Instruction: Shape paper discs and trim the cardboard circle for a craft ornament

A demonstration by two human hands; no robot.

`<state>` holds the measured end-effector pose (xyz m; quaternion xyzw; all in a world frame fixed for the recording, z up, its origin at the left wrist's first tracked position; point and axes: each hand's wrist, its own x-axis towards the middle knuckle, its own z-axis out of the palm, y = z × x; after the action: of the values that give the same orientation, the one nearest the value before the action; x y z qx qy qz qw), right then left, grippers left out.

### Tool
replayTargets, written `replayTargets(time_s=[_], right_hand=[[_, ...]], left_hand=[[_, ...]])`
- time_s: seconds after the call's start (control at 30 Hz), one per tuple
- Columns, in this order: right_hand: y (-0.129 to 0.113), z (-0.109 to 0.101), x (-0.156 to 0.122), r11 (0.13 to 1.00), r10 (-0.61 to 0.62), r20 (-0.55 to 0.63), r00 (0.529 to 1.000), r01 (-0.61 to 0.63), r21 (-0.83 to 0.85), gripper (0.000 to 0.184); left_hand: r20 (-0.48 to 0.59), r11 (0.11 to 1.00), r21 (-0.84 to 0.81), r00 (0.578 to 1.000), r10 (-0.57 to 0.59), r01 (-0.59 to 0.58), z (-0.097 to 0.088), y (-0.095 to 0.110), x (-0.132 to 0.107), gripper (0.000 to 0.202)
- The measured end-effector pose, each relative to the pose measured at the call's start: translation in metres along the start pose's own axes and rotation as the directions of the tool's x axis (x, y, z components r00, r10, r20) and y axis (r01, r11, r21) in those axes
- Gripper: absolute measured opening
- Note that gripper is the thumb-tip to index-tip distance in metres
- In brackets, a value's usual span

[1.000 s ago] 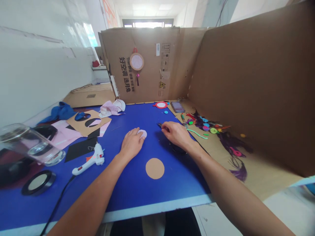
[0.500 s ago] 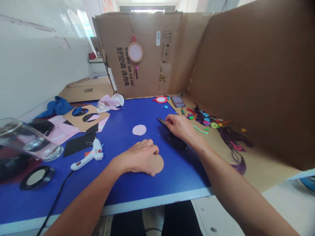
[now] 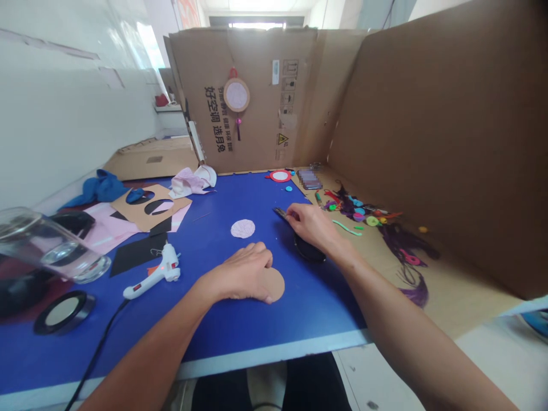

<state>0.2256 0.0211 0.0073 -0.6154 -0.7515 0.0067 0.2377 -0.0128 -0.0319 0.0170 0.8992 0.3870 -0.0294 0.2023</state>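
My left hand (image 3: 248, 271) has its fingers closed at the left side of a round cardboard disc (image 3: 274, 284), which lies at the table's front; part of the disc is hidden under the hand. To the right, my right hand (image 3: 308, 222) grips black scissors (image 3: 310, 253) around the middle. Their tip points away to the left, and their handle loops lie under the wrist. Just beyond my left hand is a pale pink fabric circle (image 3: 242, 228), touched by neither hand.
A white glue gun (image 3: 156, 274) lies left with its cord over the front edge. A glass of water (image 3: 51, 245), tape roll (image 3: 64, 312) and cut cardboard (image 3: 128, 212) are further left. Buttons, tassels (image 3: 400, 240) and a phone (image 3: 310, 178) lie right. Cardboard walls (image 3: 265, 51) rise behind.
The camera view has tilted slightly, so the background sits a little lower. Both hands stay almost where they were, still holding the disc and the scissors.
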Motion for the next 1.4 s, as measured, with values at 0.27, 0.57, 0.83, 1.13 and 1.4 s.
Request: replayTargets(time_s=[0.27,0.57,0.83,1.13,1.4], right_hand=[[0.001,0.002,0.0,0.999,-0.035,-0.003,0.999,0.035,-0.013,0.016],[-0.001,0.005,0.0,0.999,-0.048,-0.009,0.999,0.047,-0.006,0.015],[-0.02,0.006,-0.003,0.928,-0.083,0.019,0.996,0.071,0.365,0.018],[-0.027,0.026,-0.003,0.699,-0.137,0.177,0.975,-0.032,0.714,0.019],[-0.031,0.033,0.0,0.502,-0.131,0.32,0.938,-0.216,0.837,0.019]], left_hand=[[0.026,0.993,-0.093,0.997,-0.067,0.069,-0.008,0.01,-0.004,0.054],[-0.049,0.955,-0.295,0.998,-0.051,0.034,0.0,0.001,-0.001,0.048],[-0.242,0.614,-0.788,0.894,-0.378,0.046,0.009,-0.022,0.026,0.015],[-0.212,0.251,-0.965,0.775,-0.596,-0.072,0.003,-0.034,0.033,0.034],[-0.198,0.108,-0.98,0.772,-0.604,-0.167,0.006,-0.046,0.041,0.037]])
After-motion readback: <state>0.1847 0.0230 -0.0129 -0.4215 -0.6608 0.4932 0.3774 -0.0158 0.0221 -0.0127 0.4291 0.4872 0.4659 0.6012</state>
